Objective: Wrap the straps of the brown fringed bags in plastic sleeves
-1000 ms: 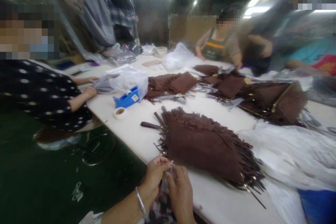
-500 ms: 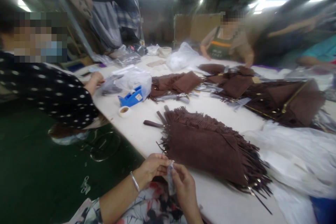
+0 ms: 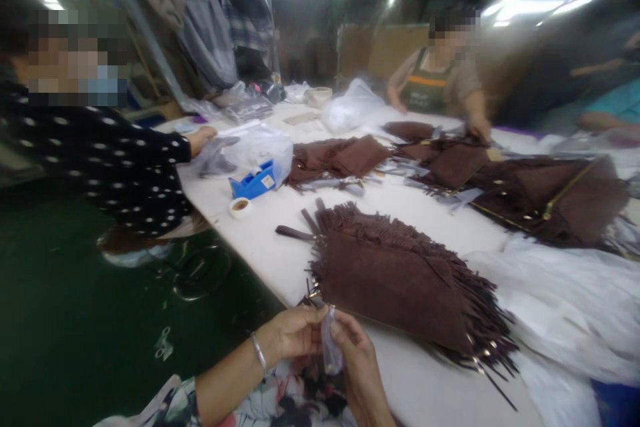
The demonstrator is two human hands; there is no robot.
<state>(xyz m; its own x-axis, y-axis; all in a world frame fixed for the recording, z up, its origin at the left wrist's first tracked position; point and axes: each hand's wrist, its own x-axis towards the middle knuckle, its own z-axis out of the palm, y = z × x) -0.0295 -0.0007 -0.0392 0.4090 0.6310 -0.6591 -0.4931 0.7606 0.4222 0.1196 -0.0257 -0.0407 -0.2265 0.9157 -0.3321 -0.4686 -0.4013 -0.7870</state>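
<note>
At six o'clock, taking the centre of the view as the dial's hub, the person's two hands meet before the near edge of a white table (image 3: 250, 240). The left hand (image 3: 293, 333), with a silver bangle (image 3: 258, 351) at its wrist, pinches the upper end of a small translucent plastic strip (image 3: 332, 353) between thumb and fingertips. The right hand (image 3: 361, 355) pinches the same strip lower along its side, thumb against fingers; the strip hangs roughly upright, its contents too blurred to tell. Between four and five o'clock, just beyond the hands, a dark brown fringed bag (image 3: 390, 287) lies flat on the table, its straps (image 3: 295, 233) pointing toward nine o'clock and metal fittings at its near corners. Crumpled white plastic sheeting (image 3: 560, 307) lies at four o'clock; more brown bags (image 3: 575, 197) are heaped at three. At nine o'clock stands a blue tape dispenser (image 3: 254, 182), with a white tape roll (image 3: 241, 214) just beside it and a co-worker in a polka-dot top (image 3: 100, 160) farther out. A second co-worker, in a green apron (image 3: 424, 95), works at two o'clock.
</note>
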